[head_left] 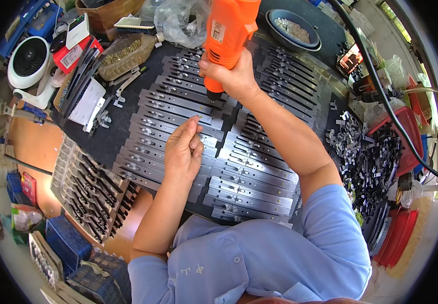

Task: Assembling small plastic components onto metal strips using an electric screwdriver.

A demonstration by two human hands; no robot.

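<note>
My right hand is wrapped round an orange power screwdriver, held upright with its dark tip pointing down at the rows of metal strips. My left hand is closed, thumb and fingertips pinched together just above a strip; what it pinches, if anything, is too small to make out. Beneath both hands lie two columns of flat grey metal strips, set side by side on the dark table. Small clips and brass-coloured screws show along them. The right column of strips reaches down towards my body.
Loose small metal parts are heaped at the right. A cut plastic bottle with brass screws lies at upper left, beside a white fan. A blue bowl stands at the back. A black cable arcs down the right side.
</note>
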